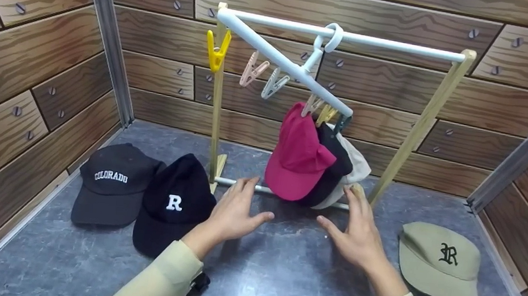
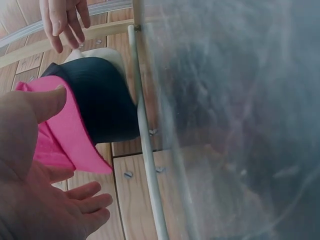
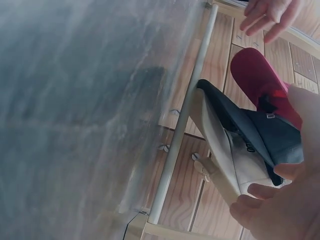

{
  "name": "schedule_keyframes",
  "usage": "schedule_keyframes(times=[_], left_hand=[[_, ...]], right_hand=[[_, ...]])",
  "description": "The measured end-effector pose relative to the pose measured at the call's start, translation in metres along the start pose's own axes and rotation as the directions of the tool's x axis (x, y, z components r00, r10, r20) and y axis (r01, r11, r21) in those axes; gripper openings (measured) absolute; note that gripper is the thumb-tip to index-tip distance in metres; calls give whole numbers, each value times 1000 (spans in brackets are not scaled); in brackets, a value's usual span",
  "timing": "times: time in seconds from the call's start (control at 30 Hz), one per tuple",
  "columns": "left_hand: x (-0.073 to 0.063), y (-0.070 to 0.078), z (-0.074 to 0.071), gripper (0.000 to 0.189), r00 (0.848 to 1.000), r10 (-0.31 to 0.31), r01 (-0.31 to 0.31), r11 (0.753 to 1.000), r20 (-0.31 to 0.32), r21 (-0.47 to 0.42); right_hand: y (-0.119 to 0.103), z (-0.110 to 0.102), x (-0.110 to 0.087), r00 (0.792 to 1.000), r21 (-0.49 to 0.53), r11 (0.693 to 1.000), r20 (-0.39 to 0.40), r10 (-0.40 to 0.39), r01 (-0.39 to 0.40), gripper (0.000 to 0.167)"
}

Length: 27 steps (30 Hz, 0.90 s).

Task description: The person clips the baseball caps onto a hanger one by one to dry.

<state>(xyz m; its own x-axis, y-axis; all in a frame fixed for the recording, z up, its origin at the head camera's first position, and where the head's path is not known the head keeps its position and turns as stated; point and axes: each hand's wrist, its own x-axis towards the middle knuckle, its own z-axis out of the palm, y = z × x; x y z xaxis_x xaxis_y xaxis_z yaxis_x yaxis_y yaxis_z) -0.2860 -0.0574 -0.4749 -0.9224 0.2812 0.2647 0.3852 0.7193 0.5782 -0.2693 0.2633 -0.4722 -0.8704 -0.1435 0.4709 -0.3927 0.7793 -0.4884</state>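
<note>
A pink cap [image 1: 295,156], a black cap [image 1: 336,158] and an off-white cap [image 1: 355,160] hang close together from clothespins at the lower end of a tilted white hanger [image 1: 282,64]. My left hand [image 1: 238,209] is held beside the pink cap, thumb spread and fingers extended. On the other side, the fingertips of my right hand [image 1: 358,229] are right by the off-white cap. Both hands are empty, palms facing each other. The left wrist view shows the pink brim [image 2: 82,127] between thumb and fingers but apart from the palm.
The hanger hooks over the top bar [image 1: 402,46] of a wooden-legged rack. Several clothespins, including a yellow one [image 1: 217,51], are toward its raised end. A dark Colorado cap [image 1: 113,186] and a black R cap [image 1: 174,207] lie left; an olive cap [image 1: 440,264] lies right. Wood-patterned walls enclose the table.
</note>
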Motion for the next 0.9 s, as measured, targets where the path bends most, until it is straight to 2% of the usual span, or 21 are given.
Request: schedule_keyframes(times=[0.27, 0.47, 0.7, 0.9], left_hand=[[-5, -5, -2, 96, 1000, 3, -3, 1000, -15, 28], [-7, -10, -8, 97, 1000, -5, 6, 999, -13, 42], [-5, -10, -19, 93, 996, 44, -43, 999, -74, 26], [-6, -12, -30, 84, 988, 83, -83, 997, -129, 6]], right_hand=[[-1, -1, -2, 997, -8, 999, 68, 32, -32, 97], [-6, 0, -6, 996, -27, 999, 83, 23, -21, 92], [-17, 3, -12, 988, -6, 999, 150, 45, -44, 84], [-26, 9, -16, 974, 18, 997, 216, 65, -70, 86]])
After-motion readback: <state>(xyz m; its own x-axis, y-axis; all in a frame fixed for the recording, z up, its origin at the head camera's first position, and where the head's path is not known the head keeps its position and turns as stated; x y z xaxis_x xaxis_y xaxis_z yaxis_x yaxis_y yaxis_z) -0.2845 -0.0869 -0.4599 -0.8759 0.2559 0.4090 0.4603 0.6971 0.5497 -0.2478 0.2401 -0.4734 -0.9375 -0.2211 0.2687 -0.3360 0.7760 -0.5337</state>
